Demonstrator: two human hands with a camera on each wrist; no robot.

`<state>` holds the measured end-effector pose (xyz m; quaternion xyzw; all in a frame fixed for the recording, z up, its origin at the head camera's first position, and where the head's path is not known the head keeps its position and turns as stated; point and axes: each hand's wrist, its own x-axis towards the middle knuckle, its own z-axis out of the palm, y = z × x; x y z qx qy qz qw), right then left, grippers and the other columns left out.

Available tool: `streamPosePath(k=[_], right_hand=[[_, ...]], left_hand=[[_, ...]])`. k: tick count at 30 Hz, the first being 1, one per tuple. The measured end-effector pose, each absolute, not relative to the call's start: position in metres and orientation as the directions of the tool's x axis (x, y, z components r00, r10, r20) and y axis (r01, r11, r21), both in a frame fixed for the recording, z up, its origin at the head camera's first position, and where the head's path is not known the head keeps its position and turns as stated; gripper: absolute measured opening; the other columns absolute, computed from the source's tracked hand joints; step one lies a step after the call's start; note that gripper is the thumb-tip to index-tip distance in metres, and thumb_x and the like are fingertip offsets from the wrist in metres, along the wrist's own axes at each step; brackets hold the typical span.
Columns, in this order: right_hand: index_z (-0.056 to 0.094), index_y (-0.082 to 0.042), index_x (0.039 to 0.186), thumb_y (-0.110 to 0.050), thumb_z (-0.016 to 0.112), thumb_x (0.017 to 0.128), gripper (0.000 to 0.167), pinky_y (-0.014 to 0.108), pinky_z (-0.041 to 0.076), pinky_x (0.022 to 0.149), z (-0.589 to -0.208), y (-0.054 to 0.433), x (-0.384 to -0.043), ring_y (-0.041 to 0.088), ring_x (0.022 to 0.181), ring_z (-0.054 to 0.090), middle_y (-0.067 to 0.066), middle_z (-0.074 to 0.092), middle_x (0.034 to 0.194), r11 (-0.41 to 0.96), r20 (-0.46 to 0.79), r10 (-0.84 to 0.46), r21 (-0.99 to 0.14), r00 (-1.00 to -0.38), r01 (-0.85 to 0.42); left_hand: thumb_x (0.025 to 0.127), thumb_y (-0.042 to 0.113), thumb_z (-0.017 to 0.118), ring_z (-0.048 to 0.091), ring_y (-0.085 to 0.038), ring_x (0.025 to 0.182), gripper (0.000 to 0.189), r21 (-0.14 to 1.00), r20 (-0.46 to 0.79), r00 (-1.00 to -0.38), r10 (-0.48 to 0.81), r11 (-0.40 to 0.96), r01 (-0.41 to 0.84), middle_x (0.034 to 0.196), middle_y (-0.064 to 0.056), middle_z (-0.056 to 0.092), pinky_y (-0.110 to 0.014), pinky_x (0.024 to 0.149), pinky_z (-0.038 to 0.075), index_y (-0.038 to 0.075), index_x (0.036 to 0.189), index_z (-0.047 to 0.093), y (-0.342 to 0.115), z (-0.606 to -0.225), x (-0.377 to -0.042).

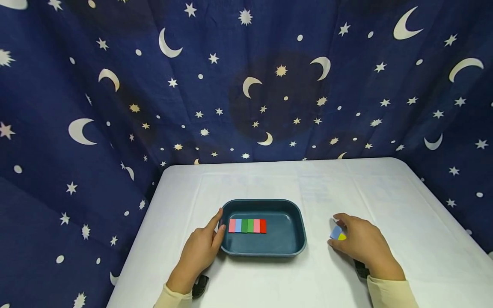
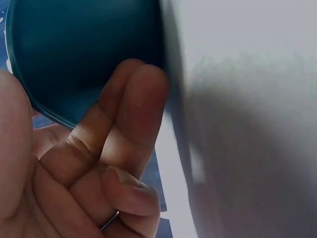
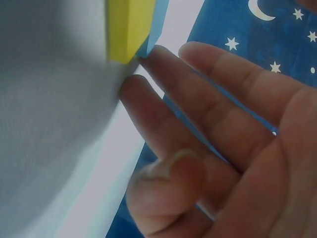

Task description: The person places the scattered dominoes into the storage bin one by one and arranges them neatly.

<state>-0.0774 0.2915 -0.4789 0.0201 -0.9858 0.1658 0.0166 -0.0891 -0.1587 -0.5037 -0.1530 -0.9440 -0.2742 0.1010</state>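
A teal rectangular tray [image 1: 286, 241] stands on the white table, with a row of small pink, blue, green and red blocks [image 1: 250, 226] in its left half. My left hand [image 1: 200, 250] rests against the tray's left side; in the left wrist view, straight fingers [image 2: 141, 109] lie along the outer wall. Right of the tray, my right hand [image 1: 366, 239] curls thumb and fingers round a light blue block [image 1: 336, 232] and a yellow block [image 1: 342, 236]. In the right wrist view, a fingertip lies by the yellow block [image 3: 126, 34]; part of the grip is hidden.
A white cloth covers the table [image 1: 262, 182]. Behind it and along both sides hangs a dark blue curtain [image 1: 231, 98] with moons and stars. Dark wrist devices sit under both wrists, below pale sleeves [image 1: 389, 293].
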Motion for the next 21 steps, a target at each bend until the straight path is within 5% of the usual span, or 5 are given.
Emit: streamPosePath(k=[21], right_hand=[[0.070,-0.008,0.131,-0.039,0.098,0.067,0.076,0.059,0.052,0.077,-0.4792,0.2969,-0.0754,0.038,0.099,0.072,0.008,0.078,0.110,0.939,0.053,-0.016,-0.342,-0.998,-0.033]], left_hand=[[0.112,0.042,0.051,0.037,-0.001,0.045,0.055,0.495,0.268,-0.934,0.236,0.798,0.344,0.055,0.021,0.043,-0.026,0.045,0.034,0.018,0.161,0.047,-0.1578,-0.5024,-0.0895]])
